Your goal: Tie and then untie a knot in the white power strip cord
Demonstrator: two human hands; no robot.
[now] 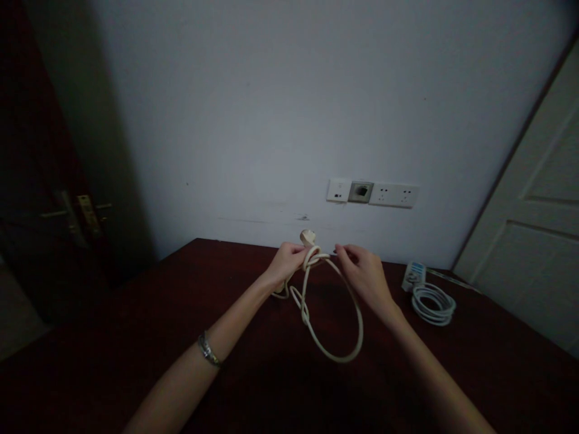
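A cream power cord (pixel 359 328) hangs in a wide loop between my hands, with a twisted knot in its lower left part. My left hand (pixel 286 264) is closed on the cord, where several turns of it bunch together. Just above those fingers the cord's pale plug (pixel 307 237) sticks up. To the right, my right hand (pixel 362 268) is pinched beside the top of the loop. A small dark tip and a thin pale bit show at its fingertips, too small to name. More cord drops below my left hand toward the table.
On the dark red table (pixel 253 380), a coiled white cable (pixel 433 304) lies at the right beside a pale power strip (pixel 414 276). Wall sockets (pixel 393 195) sit above the back edge. A dark door (pixel 54 181) stands left, a pale door (pixel 538 211) right.
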